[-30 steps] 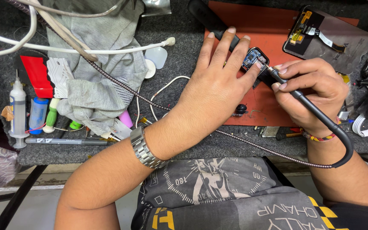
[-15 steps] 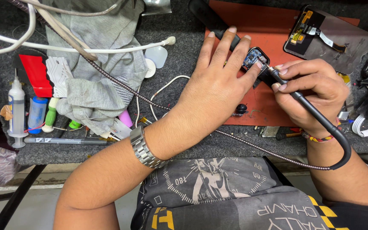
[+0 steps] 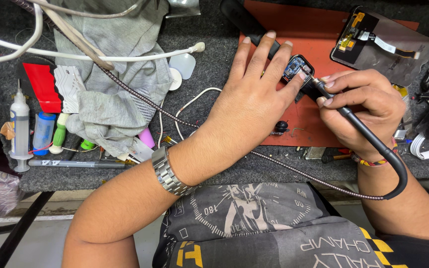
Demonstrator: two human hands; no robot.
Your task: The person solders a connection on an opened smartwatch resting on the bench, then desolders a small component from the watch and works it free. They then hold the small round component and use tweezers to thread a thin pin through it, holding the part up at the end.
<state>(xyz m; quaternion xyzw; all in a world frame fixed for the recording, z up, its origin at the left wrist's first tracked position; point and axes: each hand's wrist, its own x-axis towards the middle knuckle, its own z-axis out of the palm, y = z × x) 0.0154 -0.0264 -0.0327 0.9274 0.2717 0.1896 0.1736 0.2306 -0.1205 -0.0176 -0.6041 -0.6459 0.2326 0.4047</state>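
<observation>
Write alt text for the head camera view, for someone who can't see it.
Seen from above, a left hand steadies a small opened device on an orange mat while the right hand holds a corded soldering iron to it; a grey cloth lies left.
</observation>
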